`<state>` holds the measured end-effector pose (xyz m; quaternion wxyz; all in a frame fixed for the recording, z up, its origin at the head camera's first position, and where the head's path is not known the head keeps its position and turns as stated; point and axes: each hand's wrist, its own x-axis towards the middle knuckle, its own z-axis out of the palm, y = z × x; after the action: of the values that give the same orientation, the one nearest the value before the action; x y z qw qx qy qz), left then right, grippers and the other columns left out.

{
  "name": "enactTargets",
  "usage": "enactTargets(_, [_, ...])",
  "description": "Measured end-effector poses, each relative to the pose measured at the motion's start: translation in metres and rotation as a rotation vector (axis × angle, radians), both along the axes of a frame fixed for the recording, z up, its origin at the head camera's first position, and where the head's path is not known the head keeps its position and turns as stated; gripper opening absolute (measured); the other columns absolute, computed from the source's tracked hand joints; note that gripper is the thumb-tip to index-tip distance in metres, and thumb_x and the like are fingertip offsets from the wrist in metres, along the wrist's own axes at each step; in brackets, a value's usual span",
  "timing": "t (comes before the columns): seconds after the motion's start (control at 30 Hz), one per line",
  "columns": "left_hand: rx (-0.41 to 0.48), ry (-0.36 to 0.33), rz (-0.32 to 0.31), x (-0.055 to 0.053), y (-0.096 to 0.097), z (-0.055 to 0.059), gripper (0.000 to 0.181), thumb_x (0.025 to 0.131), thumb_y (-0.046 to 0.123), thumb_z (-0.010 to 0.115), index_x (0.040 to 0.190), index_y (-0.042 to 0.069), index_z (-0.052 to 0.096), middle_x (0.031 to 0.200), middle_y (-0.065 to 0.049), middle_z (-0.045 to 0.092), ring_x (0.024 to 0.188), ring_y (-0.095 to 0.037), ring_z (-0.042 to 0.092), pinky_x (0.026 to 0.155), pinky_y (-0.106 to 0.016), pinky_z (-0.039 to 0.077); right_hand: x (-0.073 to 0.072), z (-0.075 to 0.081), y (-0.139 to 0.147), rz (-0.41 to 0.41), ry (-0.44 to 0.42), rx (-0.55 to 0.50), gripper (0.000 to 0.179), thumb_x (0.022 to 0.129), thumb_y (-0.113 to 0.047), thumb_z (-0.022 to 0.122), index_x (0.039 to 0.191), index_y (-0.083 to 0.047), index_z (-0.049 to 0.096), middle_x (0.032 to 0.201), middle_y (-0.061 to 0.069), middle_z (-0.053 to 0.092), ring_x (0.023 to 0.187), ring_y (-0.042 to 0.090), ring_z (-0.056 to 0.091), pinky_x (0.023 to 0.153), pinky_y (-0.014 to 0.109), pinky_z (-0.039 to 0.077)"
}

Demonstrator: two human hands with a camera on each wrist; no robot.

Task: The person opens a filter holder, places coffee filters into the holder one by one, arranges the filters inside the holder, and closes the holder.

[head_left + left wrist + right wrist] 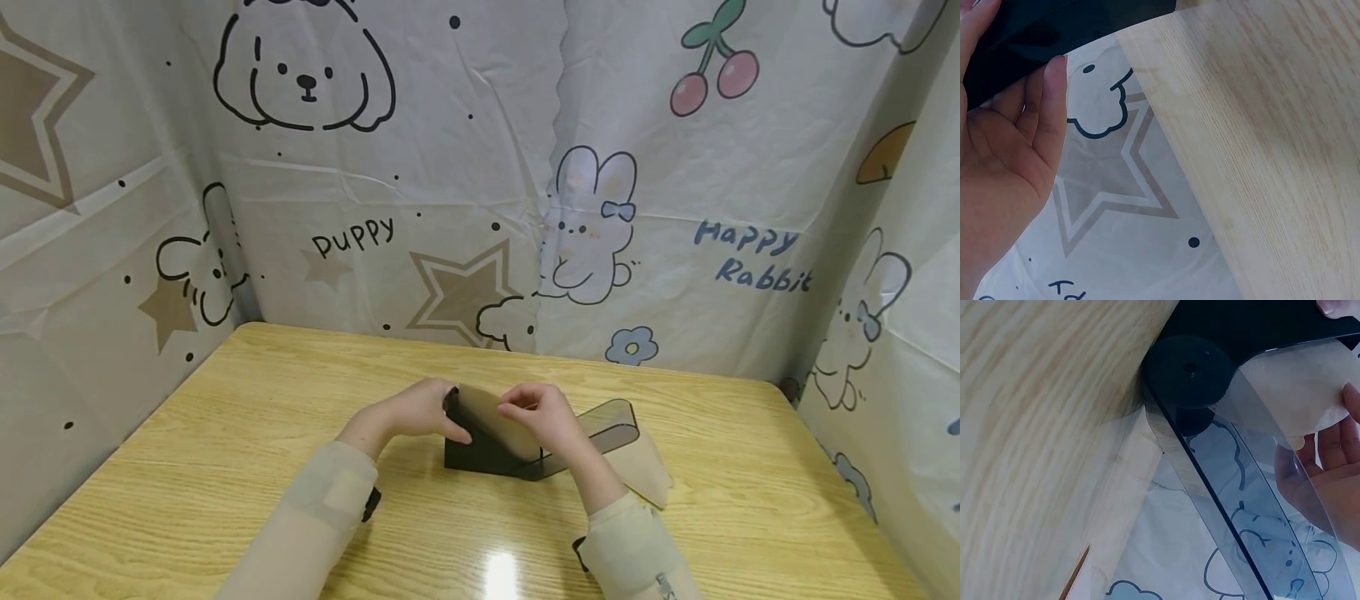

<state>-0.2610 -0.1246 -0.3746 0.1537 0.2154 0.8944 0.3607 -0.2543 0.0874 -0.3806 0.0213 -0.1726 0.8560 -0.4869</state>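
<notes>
Pale sleeves (300, 517) lay nearest the camera, and beyond them both hands were busy at a dark holder (480, 454) on the table (225, 467). It sat toward the far edge, about midway between the left and right edges. The left hand (422, 408) gripped its left end, thumb on the near face. The right hand (546, 412) pinched tan paper (487, 417) by its right side, between thumb and fingertips; how many sheets it had hold of could not be told.

The likeliest trouble was a crease: the paper looked thin, and pushing or pulling it askew against the holder's walls could have bent it. Several layers might also have dragged together if they clung. The holder seemed light, so a slack left hand could have let it slide or tip toward the near edge. The clear lid (615, 417) reached out under the right forearm, where a low wrist might have knocked it. A loose sheet (645, 467) lay on the table toward the right edge, partly behind that lid, and could have been swept aside by the same bump.

As for looks, the holder was black and slope-sided, with a rounded corner that resembled a hinge. Its lid was smoky, see-through and dark-rimmed; the paper was plain, matte tan.
</notes>
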Motion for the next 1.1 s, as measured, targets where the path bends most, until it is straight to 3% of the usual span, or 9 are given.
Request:
enactTargets(0.33, [-0.018,-0.002,0.027,0.0002,0.0011,-0.0002,0.032,0.073,0.022,0.08,0.08,0.009,0.052,0.067,0.002,0.04,0.06,-0.012,0.039,0.056,-0.025,0.033,0.0008,-0.0033,0.0006,0.027,0.007,0.009,0.011,0.086,-0.011,0.067,0.089,-0.002,0.071,0.09,0.012,0.069,0.073,0.008,0.056,0.067,0.025,0.047])
enactTargets(0.73, [0.005,0.006,0.0,-0.0001,-0.0001,-0.0001,0.029,0.073,0.02,0.08,0.081,0.009,0.055,0.07,0.003,0.046,0.062,-0.011,0.041,0.058,-0.025,0.036,0.001,-0.0058,-0.0007,0.031,0.03,0.033,0.011,0.086,-0.013,0.067,0.087,-0.003,0.072,0.092,0.01,0.07,0.084,0.014,0.061,0.072,0.026,0.05])
enactTargets(1.1, [0.007,0.001,-0.012,-0.0013,0.0,-0.0014,0.025,0.073,0.02,0.08,0.082,0.009,0.059,0.073,0.003,0.052,0.064,-0.01,0.045,0.059,-0.025,0.039,0.0035,-0.0078,-0.005,-0.035,0.032,0.069,0.006,0.083,-0.014,0.07,0.081,-0.008,0.072,0.094,0.003,0.067,0.096,0.019,0.059,0.082,0.037,0.049])
